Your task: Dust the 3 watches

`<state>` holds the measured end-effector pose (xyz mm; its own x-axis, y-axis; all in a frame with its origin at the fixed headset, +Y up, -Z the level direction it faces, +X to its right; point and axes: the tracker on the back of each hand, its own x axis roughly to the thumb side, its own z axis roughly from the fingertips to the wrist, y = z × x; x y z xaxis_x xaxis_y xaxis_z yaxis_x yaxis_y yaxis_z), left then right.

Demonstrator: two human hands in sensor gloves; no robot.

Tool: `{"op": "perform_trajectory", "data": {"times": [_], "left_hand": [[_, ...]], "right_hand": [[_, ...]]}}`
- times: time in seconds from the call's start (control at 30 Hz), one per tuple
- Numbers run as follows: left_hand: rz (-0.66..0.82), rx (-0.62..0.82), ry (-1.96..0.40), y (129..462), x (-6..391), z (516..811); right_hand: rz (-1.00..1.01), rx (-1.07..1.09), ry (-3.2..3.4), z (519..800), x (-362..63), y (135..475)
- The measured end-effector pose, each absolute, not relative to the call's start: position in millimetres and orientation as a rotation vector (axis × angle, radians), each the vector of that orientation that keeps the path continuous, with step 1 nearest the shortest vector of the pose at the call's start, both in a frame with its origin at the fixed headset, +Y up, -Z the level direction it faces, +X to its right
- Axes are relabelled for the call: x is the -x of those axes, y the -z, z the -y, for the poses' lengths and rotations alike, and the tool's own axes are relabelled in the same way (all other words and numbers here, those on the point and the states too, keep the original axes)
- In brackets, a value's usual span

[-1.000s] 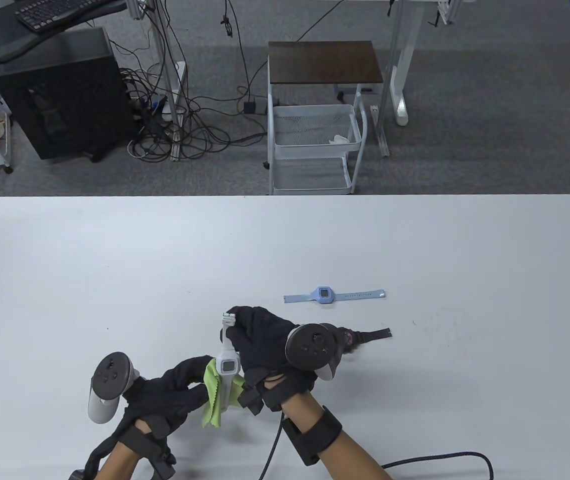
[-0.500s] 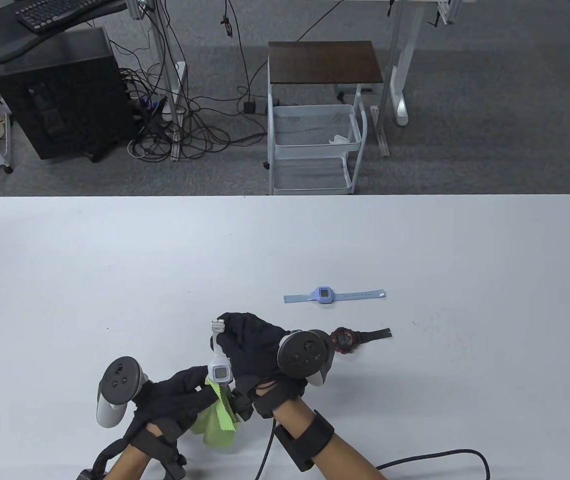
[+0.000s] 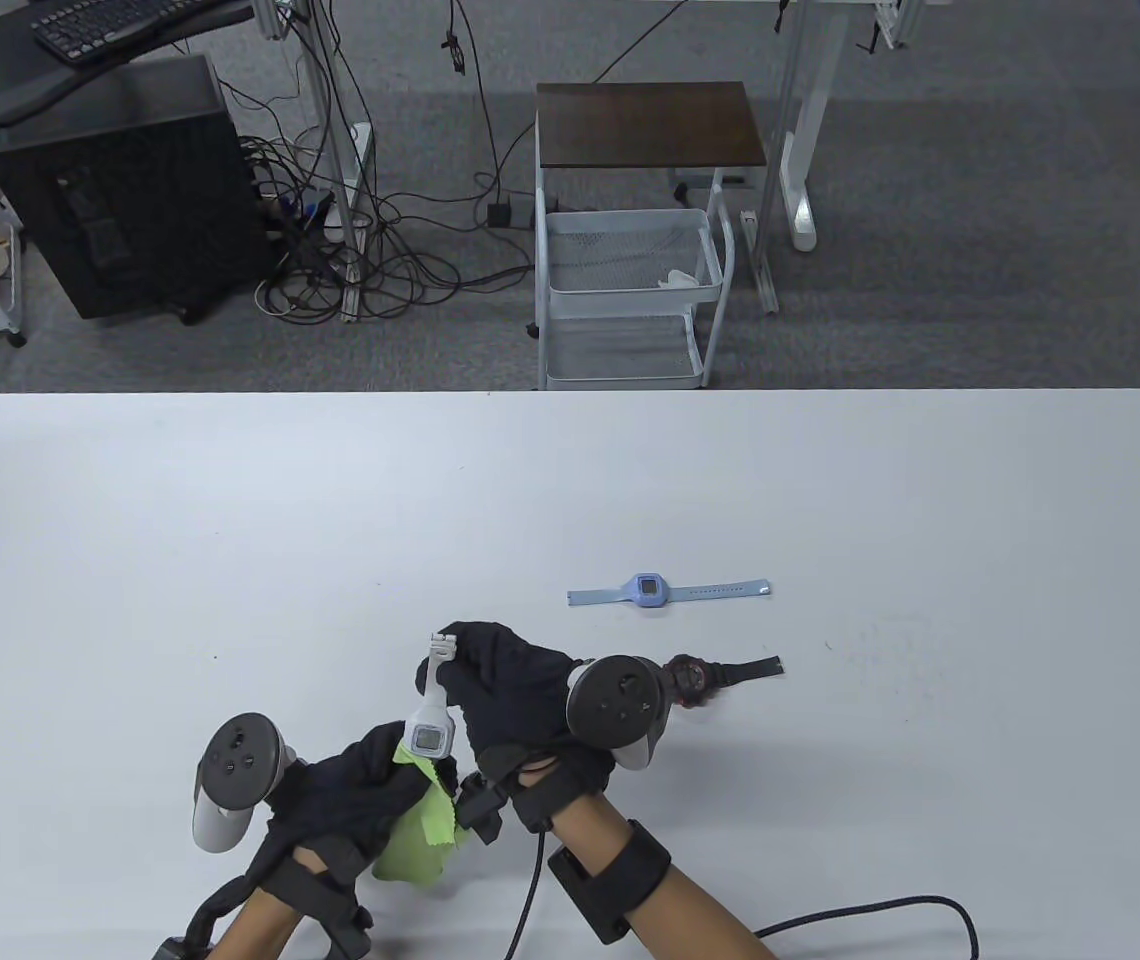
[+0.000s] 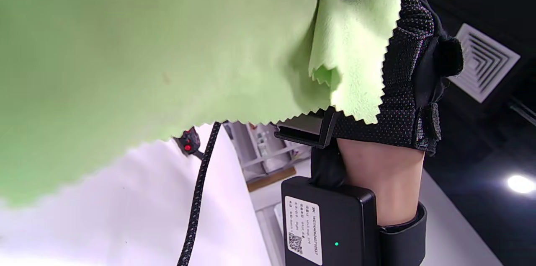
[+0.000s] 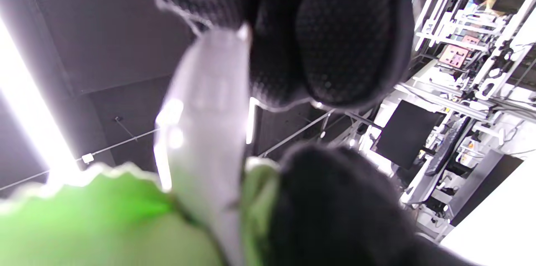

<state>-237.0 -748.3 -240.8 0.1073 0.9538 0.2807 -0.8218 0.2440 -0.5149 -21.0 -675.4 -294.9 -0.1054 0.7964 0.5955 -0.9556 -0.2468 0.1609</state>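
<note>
My right hand grips a white watch by its upper strap and holds it above the table near the front edge. My left hand holds a green cloth bunched against the lower strap, just under the watch face. The cloth fills most of the left wrist view. In the right wrist view the white strap runs down into the cloth. A blue watch lies flat at mid-table. A black watch lies behind my right hand, partly hidden by the tracker.
A black cable trails from my right wrist across the table's front right. Beyond the white table's far edge stand a white wire cart, a dark computer case and tangled cables on the floor.
The white watch tilted and shifted slightly left with my right hand. My left hand pulled the green cloth down along the lower strap, and the cloth now hangs lower.
</note>
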Motion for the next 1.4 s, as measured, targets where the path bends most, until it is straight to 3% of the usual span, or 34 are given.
{"op": "perform_trajectory", "data": {"times": [0.2,0.47,0.8,1.4], "left_hand": [[0.644,0.259,-1.350,242,239,748],[0.550,0.144,-1.237,241,247,743],[0.486,0.111,-1.214,242,254,742],[0.499,0.155,-1.246,244,254,744]], "right_hand": [[0.293,-0.690,-1.671,676,22,295],[0.303,-0.694,-1.619,676,25,292],[0.332,-0.697,-1.572,673,23,291],[0.351,-0.689,-1.537,667,17,290]]}}
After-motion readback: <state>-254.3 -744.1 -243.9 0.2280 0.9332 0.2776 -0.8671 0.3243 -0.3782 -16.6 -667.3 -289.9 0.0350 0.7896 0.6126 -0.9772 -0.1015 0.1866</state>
